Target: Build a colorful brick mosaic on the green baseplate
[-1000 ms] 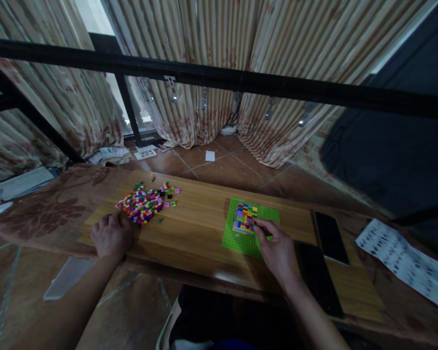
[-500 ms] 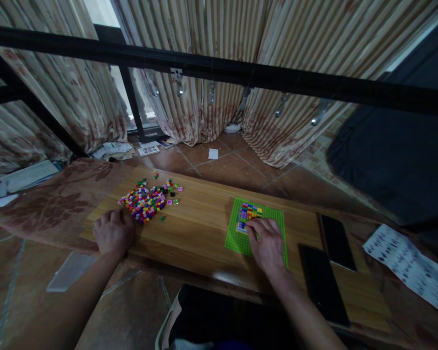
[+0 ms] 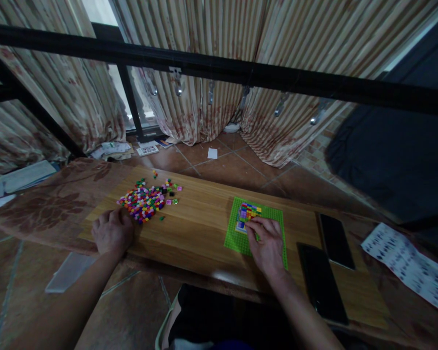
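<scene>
My right hand [image 3: 267, 244] reaches over a green studded baseplate [image 3: 234, 242], thumb and forefinger pinched together. Its fingertips touch or hover just over a small block of coloured toy bricks [image 3: 248, 211] built on the plate; whatever they pinch is too small or hidden to make out. Purple, red, green and yellow bricks show in that block, with a pale edge along its near left side. On the left, my left hand [image 3: 113, 232] rests palm down with curled fingers on the wooden board. Right beside it lies a heap of loose coloured bricks [image 3: 142, 201].
Several pink, green and black pieces [image 3: 172, 194] lie right of the heap. Two dark phone-like slabs [image 3: 323, 284] and a printed sheet [image 3: 405, 265] are at the right. The wooden board [image 3: 193, 218] lies on a brown cloth. A black rail [image 3: 219, 61] crosses beyond.
My right hand stays over the brick block, its fingertips shifting only slightly. My left hand has not moved. The whole view has shifted by a few pixels.
</scene>
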A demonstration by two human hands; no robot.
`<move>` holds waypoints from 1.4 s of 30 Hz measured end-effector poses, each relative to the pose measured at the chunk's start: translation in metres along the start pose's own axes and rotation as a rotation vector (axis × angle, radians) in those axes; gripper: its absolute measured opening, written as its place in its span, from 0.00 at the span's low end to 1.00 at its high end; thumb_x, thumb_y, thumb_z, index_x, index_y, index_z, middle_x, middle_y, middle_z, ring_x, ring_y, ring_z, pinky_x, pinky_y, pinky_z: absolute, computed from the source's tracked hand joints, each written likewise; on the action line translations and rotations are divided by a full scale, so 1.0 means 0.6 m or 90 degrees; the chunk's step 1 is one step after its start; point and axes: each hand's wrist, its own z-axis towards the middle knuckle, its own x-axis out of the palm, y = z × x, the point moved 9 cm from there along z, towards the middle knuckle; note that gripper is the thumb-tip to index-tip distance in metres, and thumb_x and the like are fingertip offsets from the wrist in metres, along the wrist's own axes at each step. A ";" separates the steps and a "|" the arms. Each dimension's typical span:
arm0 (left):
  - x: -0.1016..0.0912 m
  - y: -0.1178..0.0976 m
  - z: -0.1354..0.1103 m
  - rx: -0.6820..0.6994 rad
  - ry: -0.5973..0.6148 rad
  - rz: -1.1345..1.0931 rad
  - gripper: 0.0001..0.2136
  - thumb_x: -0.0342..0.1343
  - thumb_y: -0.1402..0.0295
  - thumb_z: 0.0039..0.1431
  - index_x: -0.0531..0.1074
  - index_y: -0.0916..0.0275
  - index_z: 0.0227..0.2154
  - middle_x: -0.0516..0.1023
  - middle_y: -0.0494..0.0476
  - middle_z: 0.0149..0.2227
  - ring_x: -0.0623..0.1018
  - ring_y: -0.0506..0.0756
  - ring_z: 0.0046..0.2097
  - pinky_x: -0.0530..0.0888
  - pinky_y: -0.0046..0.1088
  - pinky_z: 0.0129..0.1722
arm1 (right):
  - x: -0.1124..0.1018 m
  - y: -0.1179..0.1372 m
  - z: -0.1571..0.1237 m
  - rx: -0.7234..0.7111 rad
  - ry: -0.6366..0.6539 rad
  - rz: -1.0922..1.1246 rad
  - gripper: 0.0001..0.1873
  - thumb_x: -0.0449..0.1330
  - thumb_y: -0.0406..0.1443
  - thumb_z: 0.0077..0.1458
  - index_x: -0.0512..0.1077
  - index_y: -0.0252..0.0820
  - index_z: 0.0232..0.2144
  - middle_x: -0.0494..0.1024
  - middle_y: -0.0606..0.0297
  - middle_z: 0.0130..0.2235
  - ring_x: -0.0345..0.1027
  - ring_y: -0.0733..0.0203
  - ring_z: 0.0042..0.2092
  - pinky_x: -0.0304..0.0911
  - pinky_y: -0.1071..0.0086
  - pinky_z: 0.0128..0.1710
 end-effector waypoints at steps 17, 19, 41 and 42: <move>-0.065 -0.352 -0.222 0.269 0.140 -0.558 0.07 0.51 0.67 0.60 0.74 0.59 0.35 0.77 0.54 0.35 0.76 0.53 0.40 0.72 0.30 0.44 | -0.057 -0.070 -0.059 0.113 -0.024 0.047 0.13 0.53 0.41 0.61 0.74 0.47 0.44 0.74 0.59 0.45 0.64 0.53 0.48 0.62 0.55 0.49; -0.052 -0.410 -0.231 0.225 0.202 -0.585 0.06 0.53 0.67 0.59 0.75 0.59 0.34 0.77 0.53 0.34 0.76 0.52 0.37 0.72 0.28 0.40 | -0.053 -0.068 -0.051 0.122 -0.021 0.063 0.14 0.52 0.41 0.61 0.74 0.46 0.45 0.74 0.58 0.46 0.65 0.53 0.49 0.62 0.54 0.50; 0.012 -0.480 -0.205 0.121 0.226 -0.504 0.13 0.63 0.66 0.48 0.71 0.62 0.37 0.74 0.57 0.39 0.74 0.57 0.45 0.70 0.34 0.45 | -0.003 -0.057 -0.059 0.009 0.006 0.045 0.18 0.51 0.37 0.62 0.71 0.51 0.52 0.67 0.57 0.55 0.60 0.51 0.54 0.61 0.53 0.51; 0.015 -0.480 -0.205 0.118 0.230 -0.509 0.13 0.63 0.66 0.48 0.71 0.62 0.37 0.74 0.57 0.39 0.74 0.56 0.44 0.70 0.34 0.44 | -0.002 -0.054 -0.058 0.000 0.011 0.039 0.18 0.51 0.36 0.62 0.71 0.51 0.52 0.67 0.56 0.55 0.60 0.51 0.54 0.61 0.53 0.50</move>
